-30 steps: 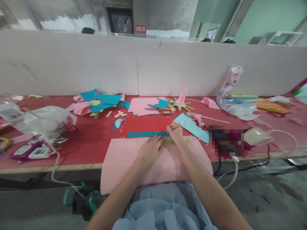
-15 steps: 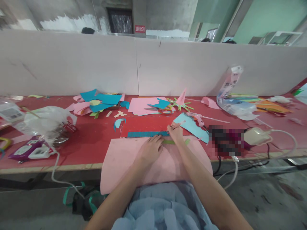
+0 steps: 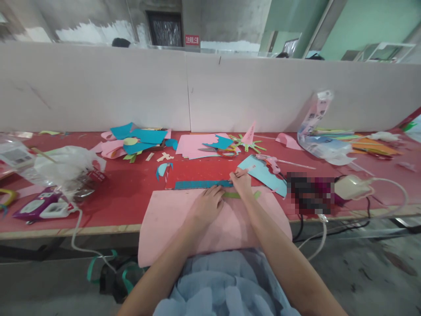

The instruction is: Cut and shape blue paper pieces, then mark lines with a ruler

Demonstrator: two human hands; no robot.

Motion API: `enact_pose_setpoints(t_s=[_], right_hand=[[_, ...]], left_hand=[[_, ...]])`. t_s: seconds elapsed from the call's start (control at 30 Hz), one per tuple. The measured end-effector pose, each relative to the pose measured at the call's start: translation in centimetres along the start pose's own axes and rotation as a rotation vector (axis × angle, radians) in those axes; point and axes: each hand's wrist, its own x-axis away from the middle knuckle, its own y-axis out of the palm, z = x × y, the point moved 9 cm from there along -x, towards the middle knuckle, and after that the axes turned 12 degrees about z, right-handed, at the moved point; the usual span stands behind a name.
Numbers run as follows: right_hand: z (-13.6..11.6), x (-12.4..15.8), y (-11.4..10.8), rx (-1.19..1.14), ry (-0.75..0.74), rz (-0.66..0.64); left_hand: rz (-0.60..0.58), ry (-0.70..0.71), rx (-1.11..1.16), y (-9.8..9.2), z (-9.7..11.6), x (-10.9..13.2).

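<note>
A large pink sheet [image 3: 171,219] lies at the table's front edge, its near side hanging over toward me. Along its far edge runs a long, straight blue strip [image 3: 189,184]; I cannot tell whether it is paper or a ruler. My left hand [image 3: 207,203] rests flat on the sheet, fingertips at the strip's near edge. My right hand [image 3: 241,181] pinches a slim, pale pen [image 3: 247,170] near the strip's right end. Partly under my right wrist is a green strip [image 3: 232,195]. Behind the blue strip is a red board [image 3: 200,170].
Scissors [image 3: 226,152] lie on pink sheets [image 3: 189,145] at the back. A pink glue gun [image 3: 272,163] rests by a light blue sheet [image 3: 263,173]. Plastic bags [image 3: 62,164] and a purple device [image 3: 41,206] are at left, a white charger [image 3: 351,189] at right.
</note>
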Motion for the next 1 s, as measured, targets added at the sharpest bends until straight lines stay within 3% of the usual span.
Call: enact_pose_setpoints(t_s=[1.0], right_hand=[[-0.19, -0.05, -0.20, 0.037, -0.003, 0.003]], left_hand=[[-0.013, -0.001, -0.007, 0.05, -0.03, 0.02]])
